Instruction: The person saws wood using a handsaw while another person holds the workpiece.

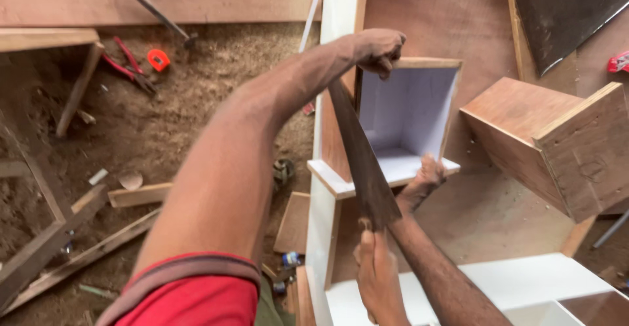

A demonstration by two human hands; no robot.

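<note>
Left of the white-lined box (407, 113), on the sawdust ground, lie red-handled pliers (128, 64) and an orange tape measure (158, 58), well apart from the work. At the box's upper left corner the left hand (379, 49) is curled shut around the far end of a dark handsaw blade (360, 155), steadying it against the wooden rim. From that grip the blade's long axis runs down and slightly rightward, ending just beside a bare foot (377, 277) planted below the box. Where the blade widens near the foot its handle cannot be made out. Right of the blade, the right hand (427, 174) rests on the box's lower white edge, fingers bent over the panel, empty of any tool. Further right lies a plain plywood box (557, 142), near but not touching.
</note>
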